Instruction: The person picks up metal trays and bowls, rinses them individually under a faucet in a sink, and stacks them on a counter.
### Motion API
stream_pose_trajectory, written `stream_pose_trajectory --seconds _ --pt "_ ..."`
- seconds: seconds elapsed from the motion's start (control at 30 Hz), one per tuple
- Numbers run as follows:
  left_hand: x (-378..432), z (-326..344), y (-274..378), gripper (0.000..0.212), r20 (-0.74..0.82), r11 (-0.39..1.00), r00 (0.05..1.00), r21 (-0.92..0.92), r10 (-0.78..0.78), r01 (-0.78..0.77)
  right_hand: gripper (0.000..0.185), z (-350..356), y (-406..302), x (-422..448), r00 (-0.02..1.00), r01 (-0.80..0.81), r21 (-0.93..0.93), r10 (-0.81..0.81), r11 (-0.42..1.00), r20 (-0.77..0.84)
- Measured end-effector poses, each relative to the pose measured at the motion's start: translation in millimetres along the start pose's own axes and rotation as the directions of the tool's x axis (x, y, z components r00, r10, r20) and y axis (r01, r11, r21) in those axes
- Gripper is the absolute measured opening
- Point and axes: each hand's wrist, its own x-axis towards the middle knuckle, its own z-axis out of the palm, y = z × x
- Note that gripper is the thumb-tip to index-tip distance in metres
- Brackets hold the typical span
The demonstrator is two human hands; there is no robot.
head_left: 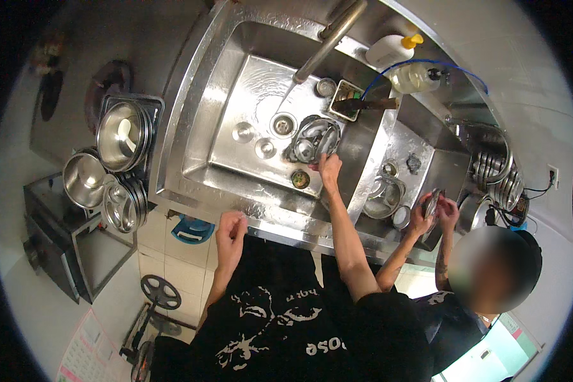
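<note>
My right hand [328,167] grips the near rim of a round metal dish [316,140] in the large sink basin [238,164]; smaller metal pieces lie in the dish. Beyond it, a thin stream of water runs from the faucet [324,50] beside the drain [283,124]. Two small round metal items [266,148] lie left of the dish, and a small cup with green bits [300,179] stands on its near side. My left hand [231,228] is held loosely curled near the sink's front edge, its fingers partly hidden, with nothing visible in it.
A co-worker's hands [432,212] hold metalware over the right basin, which contains bowls [384,196] and a scouring pad [413,163]. Stacked metal bowls [122,136] and divided plates [122,205] stand left. A plastic basket [346,100], pump bottle [390,50] and clear bottle [413,79] are at the back.
</note>
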Motion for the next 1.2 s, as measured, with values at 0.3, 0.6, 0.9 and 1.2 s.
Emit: stream_pose_trajectory --seconds 0.3,0.6,0.9,1.2 --pt "202 65 11 0.04 0.114 0.999 0.993 0.04 0.011 -0.015 0.03 -3 -81 0 0.97 0.18 0.3 -0.219 0.937 0.102" --pt "274 87 16 0.056 0.565 0.852 0.793 -0.278 -0.229 0.444 0.021 -12 -79 -5 0.822 -0.058 0.528 -0.26 0.847 0.506" --pt "262 90 20 0.059 0.444 0.971 0.892 -0.162 -0.089 0.177 0.038 -13 -56 -21 0.919 -0.006 0.501 -0.192 0.865 0.343" --pt "260 76 29 0.054 0.336 0.969 0.942 -0.228 -0.007 0.089 0.033 -24 -35 -41 0.962 0.059 0.541 -0.193 0.839 0.193"
